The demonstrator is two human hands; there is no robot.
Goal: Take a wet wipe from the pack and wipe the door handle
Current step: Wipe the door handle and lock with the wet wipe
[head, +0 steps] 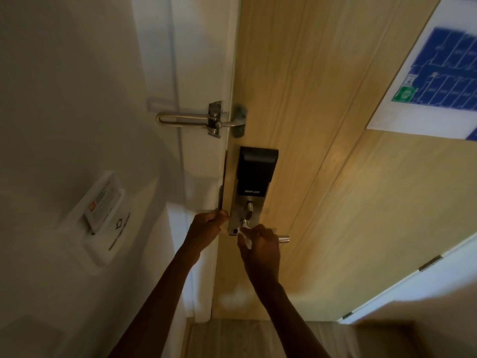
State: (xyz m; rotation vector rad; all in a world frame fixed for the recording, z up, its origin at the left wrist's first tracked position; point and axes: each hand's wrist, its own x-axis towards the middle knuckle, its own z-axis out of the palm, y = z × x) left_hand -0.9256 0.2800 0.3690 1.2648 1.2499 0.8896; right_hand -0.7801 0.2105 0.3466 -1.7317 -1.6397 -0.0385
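Observation:
The metal door handle (283, 238) sticks out to the right from the smart lock plate (247, 210) on the wooden door (335, 177). My right hand (260, 248) is wrapped over the handle's middle, and only the handle's right tip shows. A white wet wipe (244, 235) is pinched in that hand, against the handle near its base. My left hand (205, 229) grips the door's edge just left of the lock plate. The wipe pack is not in view.
A metal swing-bar door guard (204, 120) spans the frame and door above the lock. A key-card holder (103, 205) sits on the left wall. An evacuation plan sheet (444, 73) is fixed to the door at upper right. Door hinges (429, 263) show at lower right.

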